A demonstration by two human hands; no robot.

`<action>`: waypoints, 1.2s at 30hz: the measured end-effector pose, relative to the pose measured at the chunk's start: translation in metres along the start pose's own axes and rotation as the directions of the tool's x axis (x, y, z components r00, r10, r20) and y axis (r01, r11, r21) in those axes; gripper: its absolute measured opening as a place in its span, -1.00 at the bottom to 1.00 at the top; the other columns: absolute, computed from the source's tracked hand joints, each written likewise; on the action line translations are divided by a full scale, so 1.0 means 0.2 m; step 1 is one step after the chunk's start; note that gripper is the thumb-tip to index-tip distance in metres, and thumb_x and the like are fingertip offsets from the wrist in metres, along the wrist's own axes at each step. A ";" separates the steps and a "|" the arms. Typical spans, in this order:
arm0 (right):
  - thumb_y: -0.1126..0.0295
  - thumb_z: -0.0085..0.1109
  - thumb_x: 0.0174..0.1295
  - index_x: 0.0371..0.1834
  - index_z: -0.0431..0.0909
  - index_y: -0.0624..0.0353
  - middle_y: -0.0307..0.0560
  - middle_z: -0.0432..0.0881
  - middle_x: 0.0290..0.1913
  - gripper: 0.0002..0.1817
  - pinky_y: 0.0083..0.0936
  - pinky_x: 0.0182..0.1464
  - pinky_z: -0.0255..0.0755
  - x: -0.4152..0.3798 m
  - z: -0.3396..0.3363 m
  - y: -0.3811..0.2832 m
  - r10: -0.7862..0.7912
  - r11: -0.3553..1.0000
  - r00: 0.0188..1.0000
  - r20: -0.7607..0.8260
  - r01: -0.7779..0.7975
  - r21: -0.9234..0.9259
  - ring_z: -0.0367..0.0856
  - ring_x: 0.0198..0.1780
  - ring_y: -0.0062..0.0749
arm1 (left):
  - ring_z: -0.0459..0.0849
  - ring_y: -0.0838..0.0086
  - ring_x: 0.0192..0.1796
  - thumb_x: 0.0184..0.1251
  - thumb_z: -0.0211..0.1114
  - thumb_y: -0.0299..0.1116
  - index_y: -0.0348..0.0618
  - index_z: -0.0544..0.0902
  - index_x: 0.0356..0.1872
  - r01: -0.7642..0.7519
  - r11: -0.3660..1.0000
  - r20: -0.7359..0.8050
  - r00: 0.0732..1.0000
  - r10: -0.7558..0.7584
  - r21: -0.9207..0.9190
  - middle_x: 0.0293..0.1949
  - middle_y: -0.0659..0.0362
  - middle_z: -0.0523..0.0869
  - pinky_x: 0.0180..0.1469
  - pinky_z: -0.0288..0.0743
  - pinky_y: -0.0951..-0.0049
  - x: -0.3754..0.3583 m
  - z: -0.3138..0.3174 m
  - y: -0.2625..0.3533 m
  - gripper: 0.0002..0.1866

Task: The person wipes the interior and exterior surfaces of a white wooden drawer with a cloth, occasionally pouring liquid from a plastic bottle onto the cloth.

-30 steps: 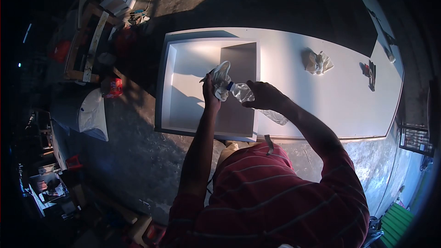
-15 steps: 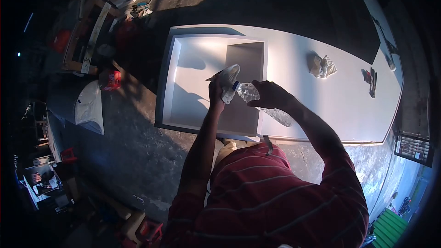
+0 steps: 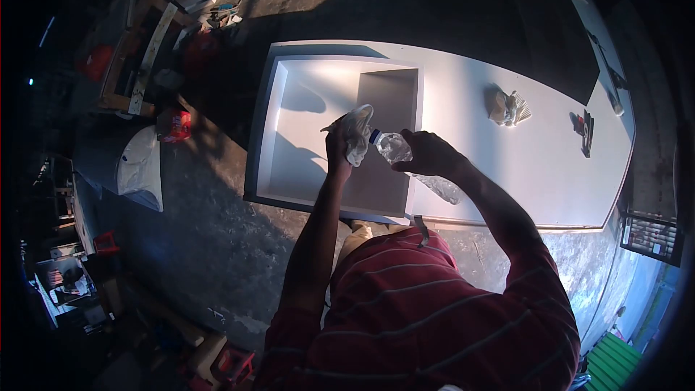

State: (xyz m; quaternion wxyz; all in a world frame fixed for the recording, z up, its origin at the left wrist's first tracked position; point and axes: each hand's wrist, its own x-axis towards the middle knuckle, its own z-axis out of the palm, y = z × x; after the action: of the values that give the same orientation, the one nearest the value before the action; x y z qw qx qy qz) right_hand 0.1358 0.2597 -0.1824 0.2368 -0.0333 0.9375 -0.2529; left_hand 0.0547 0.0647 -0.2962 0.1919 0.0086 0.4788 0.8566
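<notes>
My left hand (image 3: pixel 338 150) grips a crumpled whitish cloth (image 3: pixel 357 132) above a white open box (image 3: pixel 271 105). In my right hand (image 3: pixel 433 153) is a clear plastic bottle (image 3: pixel 394 148), tilted nearly on its side. The blue cap end of the bottle points at the cloth and sits close beside it. The bottle's lower part slants down and right from under my wrist. Shadows of my hands fall on the floor and side wall of the box.
The box rests on a white table (image 3: pixel 463 87). Farther right on it lie another crumpled cloth (image 3: pixel 509 107) and a dark tool (image 3: pixel 586 133). A red package (image 3: pixel 176 125) and a wooden frame (image 3: pixel 148 58) stand at the left. A green slatted object (image 3: pixel 612 360) is at lower right.
The cloth and my left hand have shifted slightly left and turned. A small gap now shows between the bottle's cap end and the cloth. My right hand has hardly moved.
</notes>
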 end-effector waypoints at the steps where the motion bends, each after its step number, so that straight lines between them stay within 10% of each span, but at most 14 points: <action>1: -0.08 0.32 0.02 0.14 0.35 0.29 0.29 0.62 -0.14 -0.23 -0.19 0.02 0.51 -0.01 0.02 0.00 0.000 1.000 1.000 -0.001 0.000 -0.001 0.63 -0.04 0.08 | 0.67 0.43 -0.10 0.51 -0.12 -0.10 -0.25 0.49 0.14 -0.001 1.000 0.001 1.000 0.001 0.000 -0.05 0.09 0.64 -0.05 0.57 0.43 0.00 0.01 0.01 -0.54; 7: -0.05 0.33 0.03 0.11 0.35 0.25 0.29 0.59 -0.11 -0.27 -0.12 0.01 0.51 -0.09 0.18 0.03 -0.135 0.965 0.972 -0.190 0.173 0.199 0.61 -0.04 0.13 | 0.68 0.40 -0.10 0.49 -0.11 -0.02 -0.25 0.50 0.09 0.044 0.999 0.006 0.999 -0.044 -0.014 -0.08 0.08 0.64 -0.04 0.57 0.41 0.03 -0.05 -0.07 -0.51; 9: -0.01 0.36 0.03 0.14 0.34 0.25 0.26 0.59 -0.08 -0.26 -0.14 0.02 0.51 -0.14 0.18 0.03 -0.095 0.963 0.970 -0.223 0.146 0.225 0.60 -0.02 0.13 | 0.70 0.40 -0.25 0.48 -0.10 0.03 -0.25 0.49 0.09 0.438 0.828 0.643 0.755 -0.128 -0.350 -0.14 0.07 0.66 -0.28 0.62 0.41 0.06 -0.13 -0.05 -0.48; 10: -0.01 0.37 0.02 0.16 0.33 0.26 0.27 0.58 -0.06 -0.25 -0.16 0.03 0.51 -0.17 0.20 0.06 -0.089 0.953 0.932 -0.352 0.182 0.242 0.60 -0.01 0.13 | 0.70 0.40 -0.25 0.48 -0.10 0.03 -0.25 0.49 0.09 0.437 0.829 0.645 0.754 -0.126 -0.350 -0.14 0.07 0.66 -0.28 0.62 0.41 0.05 -0.13 -0.07 -0.48; 12: 0.04 0.42 0.01 0.19 0.31 0.29 0.28 0.58 -0.04 -0.22 -0.19 0.04 0.50 -0.23 0.20 0.12 -0.018 0.942 0.845 -0.535 0.193 0.274 0.60 0.00 0.13 | 0.68 0.40 -0.44 0.46 -0.10 0.06 -0.23 0.49 0.08 0.238 0.951 0.178 0.963 -0.204 -0.196 -0.24 0.07 0.68 -0.57 0.55 0.44 0.03 -0.12 -0.11 -0.47; 15: 0.13 0.44 0.03 0.18 0.29 0.31 0.24 0.60 -0.04 -0.25 -0.22 0.03 0.51 -0.34 0.26 0.31 0.265 0.887 0.723 -0.637 0.075 0.455 0.63 0.00 0.03 | 0.65 0.41 -0.53 0.45 -0.09 0.07 -0.20 0.47 0.09 0.182 0.966 -0.159 0.964 -0.213 -0.185 -0.31 0.09 0.67 -0.70 0.45 0.45 0.03 -0.12 -0.12 -0.47; 19: 0.22 0.44 0.05 0.17 0.32 0.29 0.19 0.62 -0.06 -0.31 -0.28 0.03 0.48 -0.46 0.39 0.61 0.501 0.839 0.394 -0.771 -0.002 0.544 0.63 -0.02 -0.06 | 0.68 0.38 -0.45 0.43 -0.05 0.06 -0.19 0.47 0.09 0.181 0.981 -0.291 0.937 -0.192 -0.067 -0.21 0.08 0.65 -0.66 0.53 0.38 -0.02 -0.19 -0.06 -0.48; 25: 0.06 0.45 0.00 0.17 0.33 0.31 0.23 0.57 0.02 -0.23 -0.18 0.06 0.43 -0.57 0.56 1.07 0.562 0.812 -0.045 -0.826 -0.161 0.561 0.58 0.04 0.03 | 0.66 0.36 -0.07 0.43 0.03 -0.09 -0.21 0.53 0.05 0.112 0.992 -0.317 0.944 -0.089 0.055 -0.10 0.11 0.64 -0.05 0.57 0.35 -0.03 -0.29 -0.16 -0.59; 27: 0.06 0.42 0.05 0.20 0.30 0.32 0.24 0.52 0.08 -0.23 -0.18 0.12 0.40 -0.60 0.58 1.12 0.653 0.743 -0.080 -0.753 -0.130 0.657 0.52 0.11 0.02 | 0.65 0.32 -0.08 0.44 0.02 -0.17 -0.26 0.54 0.06 0.054 0.911 -0.369 0.923 0.111 0.409 -0.11 0.07 0.64 -0.05 0.54 0.35 -0.05 -0.23 -0.18 -0.62; 29: 0.03 0.46 0.00 0.24 0.27 0.34 0.26 0.51 0.09 -0.14 -0.15 0.11 0.44 -0.63 0.58 1.16 0.667 0.717 -0.085 -0.740 -0.195 0.669 0.54 0.10 0.05 | 0.56 0.17 0.04 0.37 0.11 -0.33 -0.33 0.50 0.06 -0.289 0.473 0.045 0.886 0.462 0.832 0.01 -0.06 0.56 0.04 0.46 0.25 -0.06 -0.19 -0.23 -0.66; 31: 0.06 0.47 0.00 0.26 0.24 0.35 0.26 0.48 0.12 -0.13 -0.19 0.15 0.45 -0.63 0.57 1.15 0.643 0.764 0.008 -0.765 -0.064 0.642 0.52 0.14 0.01 | 0.45 0.06 0.16 0.30 0.16 -0.41 -0.34 0.49 0.06 -0.567 -0.036 0.544 0.769 0.335 0.823 0.14 -0.12 0.46 0.11 0.43 0.21 -0.10 -0.18 -0.28 -0.66; 32: 0.10 0.48 0.00 0.27 0.22 0.37 0.26 0.47 0.12 -0.12 -0.21 0.16 0.47 -0.63 0.57 1.15 0.661 0.750 0.029 -0.749 -0.017 0.661 0.50 0.18 -0.02 | 0.38 -0.01 0.20 0.25 0.21 -0.35 -0.29 0.49 0.07 -0.610 0.025 0.604 0.789 0.113 0.792 0.19 -0.16 0.38 0.19 0.38 0.16 -0.13 -0.20 -0.33 -0.61; 33: 0.10 0.48 0.00 0.27 0.22 0.37 0.26 0.47 0.12 -0.12 -0.21 0.16 0.47 -0.63 0.57 1.14 0.663 0.749 0.029 -0.748 -0.023 0.662 0.50 0.18 -0.02 | 0.35 0.00 0.24 0.26 0.20 -0.27 -0.28 0.46 0.14 -0.719 -0.251 0.710 0.689 -0.142 0.648 0.25 -0.17 0.33 0.26 0.33 0.13 -0.14 -0.22 -0.35 -0.54; 36: 0.08 0.49 -0.02 0.27 0.22 0.37 0.24 0.47 0.14 -0.09 -0.14 0.17 0.44 -0.66 0.59 1.18 0.620 0.784 0.021 -0.784 -0.035 0.620 0.50 0.17 0.00 | 0.29 -0.05 0.32 0.33 0.11 -0.24 -0.22 0.56 0.09 -0.755 -0.169 0.722 0.655 -0.220 0.634 0.34 -0.14 0.27 0.31 0.26 0.12 -0.19 -0.15 -0.34 -0.61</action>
State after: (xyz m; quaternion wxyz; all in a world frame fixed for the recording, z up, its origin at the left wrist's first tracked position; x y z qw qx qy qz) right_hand 0.3211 0.4357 -0.3318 -0.3866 0.4226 0.7435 -0.3452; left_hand 0.1052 0.0596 -0.3609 0.0521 0.5484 0.8175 0.1679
